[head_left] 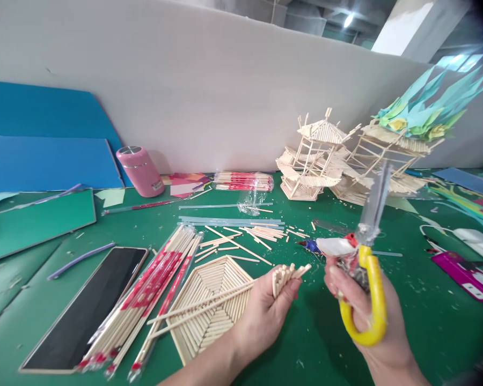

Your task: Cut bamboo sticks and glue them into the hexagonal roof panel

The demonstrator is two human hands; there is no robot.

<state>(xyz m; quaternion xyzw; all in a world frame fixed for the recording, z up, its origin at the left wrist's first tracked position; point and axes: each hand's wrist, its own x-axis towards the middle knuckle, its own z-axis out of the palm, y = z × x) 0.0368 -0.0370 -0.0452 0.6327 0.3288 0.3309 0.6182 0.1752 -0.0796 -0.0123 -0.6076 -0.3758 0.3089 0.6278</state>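
Left hand (pixel 265 316) grips sticks (pixel 287 274); right hand (pixel 370 316) holds yellow-handled shears (pixel 368 268).

a pale partition wall (pixel 225 91) behind a green table (pixel 426 321); perhaps a ceiling lamp (pixel 348 20) above.

The scissors' (pixel 368 252) blades blur upward. The right hand (pixel 370 316) hides part of their yellow handle. The picture's edge cuts both forearms and the worktop's (pixel 426 332) near edge.

sticks (pixel 286 274): we see a pale short bundle, fanned, near centre | scissors (pixel 368 268): yellow-handled, blades upright, probably open, near right
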